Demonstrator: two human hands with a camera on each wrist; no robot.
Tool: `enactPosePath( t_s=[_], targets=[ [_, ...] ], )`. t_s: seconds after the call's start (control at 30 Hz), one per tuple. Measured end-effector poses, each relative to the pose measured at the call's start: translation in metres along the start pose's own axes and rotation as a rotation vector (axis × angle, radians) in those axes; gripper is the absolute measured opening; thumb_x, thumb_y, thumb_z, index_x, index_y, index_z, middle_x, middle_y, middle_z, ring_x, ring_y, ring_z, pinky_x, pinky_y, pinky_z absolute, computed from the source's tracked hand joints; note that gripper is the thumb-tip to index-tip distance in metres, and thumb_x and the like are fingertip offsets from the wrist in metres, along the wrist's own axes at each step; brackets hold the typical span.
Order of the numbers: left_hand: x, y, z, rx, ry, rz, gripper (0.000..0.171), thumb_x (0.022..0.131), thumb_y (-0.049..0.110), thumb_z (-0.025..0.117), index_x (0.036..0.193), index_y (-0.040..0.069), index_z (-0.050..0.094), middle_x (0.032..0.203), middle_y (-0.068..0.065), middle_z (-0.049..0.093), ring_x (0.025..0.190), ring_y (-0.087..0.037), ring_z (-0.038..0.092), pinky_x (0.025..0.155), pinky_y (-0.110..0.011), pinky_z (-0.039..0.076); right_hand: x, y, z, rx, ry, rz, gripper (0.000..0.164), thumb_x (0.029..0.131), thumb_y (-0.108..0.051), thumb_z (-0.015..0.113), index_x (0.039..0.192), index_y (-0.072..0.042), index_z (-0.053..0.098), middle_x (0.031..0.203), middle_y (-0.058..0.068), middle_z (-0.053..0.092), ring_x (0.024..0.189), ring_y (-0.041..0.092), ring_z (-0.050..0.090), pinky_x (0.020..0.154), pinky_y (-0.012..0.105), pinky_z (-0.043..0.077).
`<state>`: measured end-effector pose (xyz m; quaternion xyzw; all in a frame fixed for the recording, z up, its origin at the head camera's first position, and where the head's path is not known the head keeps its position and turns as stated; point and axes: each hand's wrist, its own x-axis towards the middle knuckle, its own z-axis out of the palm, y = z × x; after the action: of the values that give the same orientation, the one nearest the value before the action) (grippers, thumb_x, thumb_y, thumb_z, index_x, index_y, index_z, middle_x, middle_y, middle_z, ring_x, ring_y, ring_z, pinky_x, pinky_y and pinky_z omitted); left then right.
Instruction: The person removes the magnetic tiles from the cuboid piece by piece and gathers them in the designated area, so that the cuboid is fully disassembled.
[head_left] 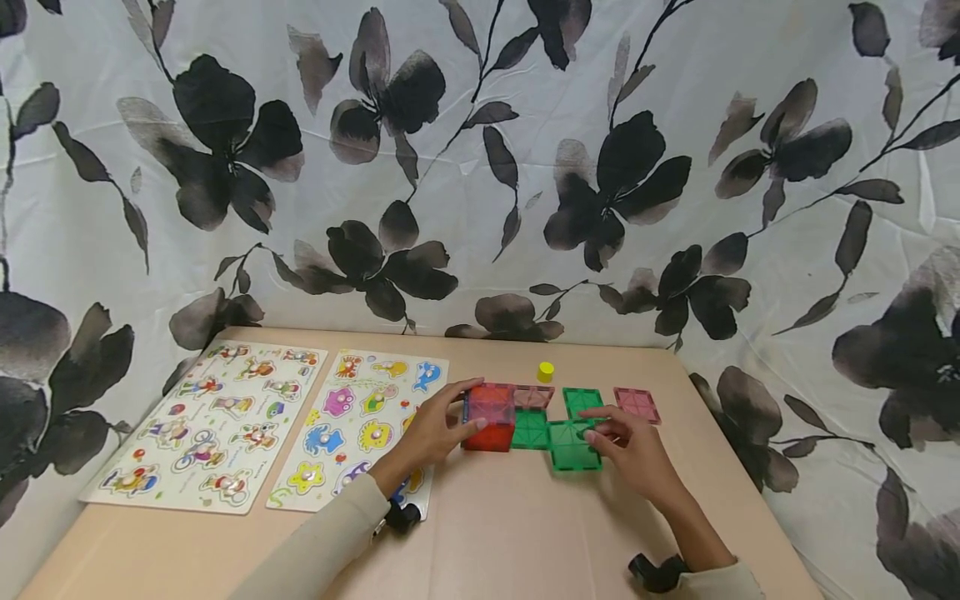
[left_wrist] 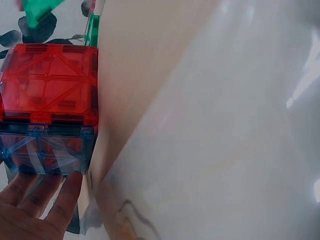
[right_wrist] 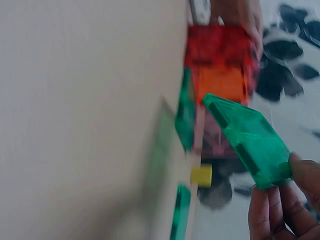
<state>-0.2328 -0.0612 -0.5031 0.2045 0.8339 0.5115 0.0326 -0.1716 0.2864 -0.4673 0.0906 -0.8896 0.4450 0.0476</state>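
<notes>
A box-like cube of red and blue clear magnetic tiles [head_left: 491, 437] stands near the middle of the table. My left hand [head_left: 423, 437] holds its left side, thumb and fingers spread at the edges; the left wrist view has fingertips against the blue face [left_wrist: 47, 150]. Between thumb and fingers, my right hand [head_left: 641, 458] pinches a square green magnetic tile [head_left: 574, 448]. That tile hangs tilted above the table in the right wrist view. Beside the cube lie another green tile [head_left: 529, 430] and a pink tile [head_left: 534, 397].
Farther back lies a green tile [head_left: 582, 401], with a pink tile [head_left: 636, 405] to its right. A small yellow cylinder [head_left: 546, 372] stands behind them. Two picture puzzle boards [head_left: 247, 417] cover the table's left part. A floral cloth [head_left: 510, 275] hangs behind the table.
</notes>
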Motion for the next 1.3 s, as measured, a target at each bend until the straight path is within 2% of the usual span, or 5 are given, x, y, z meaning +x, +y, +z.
enactPosePath(
  t_s=[0.17, 0.33, 0.6, 0.87, 1.3],
  targets=[
    [0.0, 0.0, -0.001, 0.007, 0.001, 0.005, 0.07, 0.098, 0.028, 0.079, 0.16, 0.035, 0.047, 0.164, 0.002, 0.047, 0.15, -0.028, 0.05, 0.115, -0.05, 0.053, 0.005, 0.021, -0.036, 0.04, 0.075, 0.007, 0.032, 0.103, -0.013, 0.07, 0.135, -0.011, 0.07, 0.123, 0.014, 0.076, 0.09, 0.011, 0.072, 0.072, 0.025, 0.062],
    [-0.001, -0.001, -0.001, 0.007, -0.003, 0.012, 0.07, 0.099, 0.028, 0.078, 0.16, 0.035, 0.046, 0.165, 0.001, 0.047, 0.149, -0.028, 0.051, 0.114, -0.049, 0.054, 0.009, 0.042, -0.074, 0.043, 0.119, 0.046, 0.035, 0.107, -0.016, 0.065, 0.14, -0.007, 0.065, 0.109, 0.021, 0.078, 0.083, 0.011, 0.073, 0.071, 0.026, 0.063],
    [-0.001, -0.002, -0.001, 0.002, -0.005, 0.045, 0.068, 0.1, 0.028, 0.076, 0.161, 0.03, 0.046, 0.163, -0.003, 0.049, 0.147, -0.03, 0.051, 0.111, -0.05, 0.056, 0.021, 0.076, -0.121, -0.018, 0.181, 0.144, 0.041, 0.11, -0.019, 0.06, 0.147, -0.002, 0.059, 0.107, -0.002, 0.077, 0.085, 0.003, 0.067, 0.072, 0.023, 0.062],
    [-0.002, -0.003, -0.001, 0.009, -0.006, 0.036, 0.068, 0.1, 0.031, 0.076, 0.161, 0.034, 0.046, 0.164, -0.002, 0.048, 0.149, -0.029, 0.05, 0.115, -0.051, 0.053, 0.042, 0.102, -0.137, -0.141, 0.252, 0.301, 0.041, 0.113, -0.014, 0.05, 0.151, -0.001, 0.056, 0.141, 0.032, 0.058, 0.106, 0.023, 0.058, 0.068, 0.014, 0.048],
    [-0.001, -0.003, -0.001, 0.022, -0.004, 0.018, 0.069, 0.099, 0.034, 0.078, 0.159, 0.039, 0.046, 0.164, 0.0, 0.048, 0.149, -0.028, 0.049, 0.115, -0.052, 0.052, 0.07, 0.142, -0.141, -0.068, 0.295, 0.517, 0.045, 0.111, -0.008, 0.043, 0.155, -0.002, 0.052, 0.157, 0.032, 0.042, 0.129, 0.04, 0.049, 0.073, 0.017, 0.041]
  ],
)
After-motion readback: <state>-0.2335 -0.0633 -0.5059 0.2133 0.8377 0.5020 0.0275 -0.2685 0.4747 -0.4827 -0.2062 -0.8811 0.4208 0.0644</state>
